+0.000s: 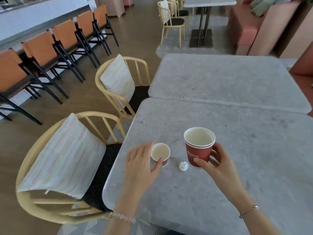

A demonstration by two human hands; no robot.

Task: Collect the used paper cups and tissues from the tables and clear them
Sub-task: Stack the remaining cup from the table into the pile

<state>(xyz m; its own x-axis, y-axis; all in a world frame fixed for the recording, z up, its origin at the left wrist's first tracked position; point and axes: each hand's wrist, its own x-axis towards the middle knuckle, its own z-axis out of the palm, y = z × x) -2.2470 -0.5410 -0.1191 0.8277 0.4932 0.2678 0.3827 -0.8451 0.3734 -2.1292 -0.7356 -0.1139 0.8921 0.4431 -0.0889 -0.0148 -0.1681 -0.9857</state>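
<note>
So, right hand [215,161] grips the stacked cups [198,155] just right of the crumpled tissue [183,166] on the bench [237,167]; left hand [142,160] curls round the small cup [160,152] just left of it. Tissue sits between both hands, slightly nearer the right, I'd say.

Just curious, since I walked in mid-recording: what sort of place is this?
Probably a hotel café or lounge: marble-topped tables, a row of orange chairs along a long counter, and a logo-printed red paper cup stack beside a small cup.
</note>
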